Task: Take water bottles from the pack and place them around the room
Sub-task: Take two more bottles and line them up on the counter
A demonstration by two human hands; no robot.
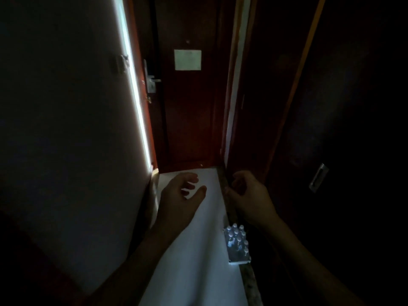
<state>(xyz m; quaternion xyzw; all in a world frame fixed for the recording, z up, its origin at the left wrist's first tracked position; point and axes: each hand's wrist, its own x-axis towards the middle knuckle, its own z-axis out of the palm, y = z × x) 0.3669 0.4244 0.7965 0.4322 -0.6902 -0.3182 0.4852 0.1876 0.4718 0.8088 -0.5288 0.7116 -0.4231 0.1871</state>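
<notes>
A shrink-wrapped pack of water bottles with white caps stands on the pale floor by the right-hand wall base, low in the view. Both my arms reach forward above the floor. My left hand hangs with its fingers loosely apart and nothing in it. My right hand is half curled, fingers bent, and holds nothing. Both hands are well above and beyond the pack, not touching it.
The narrow, dim hallway ends at a dark red door with a metal handle and a pale notice. A white wall stands left with a bright strip of light. Dark wooden panels with a recessed pull line the right.
</notes>
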